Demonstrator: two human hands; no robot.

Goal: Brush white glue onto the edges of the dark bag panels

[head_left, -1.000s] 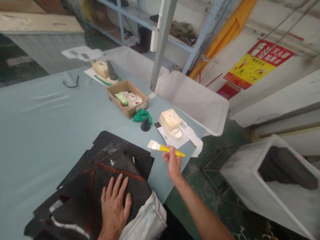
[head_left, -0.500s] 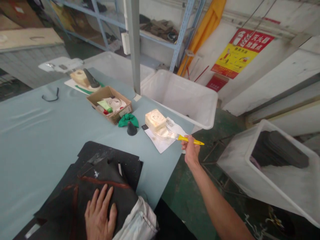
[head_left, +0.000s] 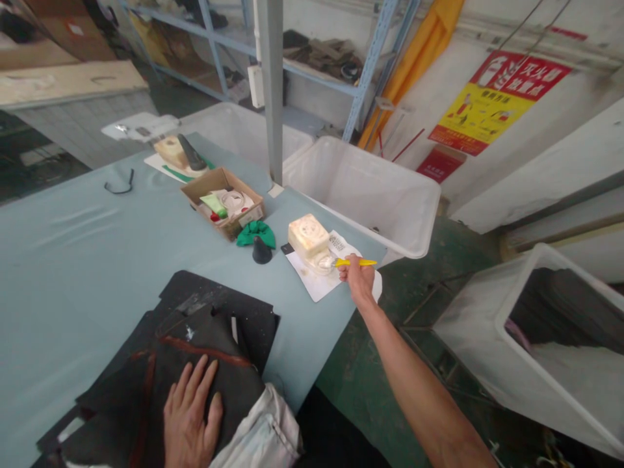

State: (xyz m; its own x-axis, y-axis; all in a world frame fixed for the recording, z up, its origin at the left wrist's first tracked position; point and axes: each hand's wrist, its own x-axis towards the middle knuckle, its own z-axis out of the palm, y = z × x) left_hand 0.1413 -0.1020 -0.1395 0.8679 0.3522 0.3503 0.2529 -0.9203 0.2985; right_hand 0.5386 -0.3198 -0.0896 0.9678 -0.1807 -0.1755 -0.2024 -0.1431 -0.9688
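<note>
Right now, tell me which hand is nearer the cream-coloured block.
Right. The right hand holds a yellow-handled brush close beside the block; the left hand lies farther off, on dark material.

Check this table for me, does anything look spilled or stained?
Yes, whitish smears mark the black sheet and the dark piece under the left hand. They look odd because they stand out against those dark surfaces.
</note>
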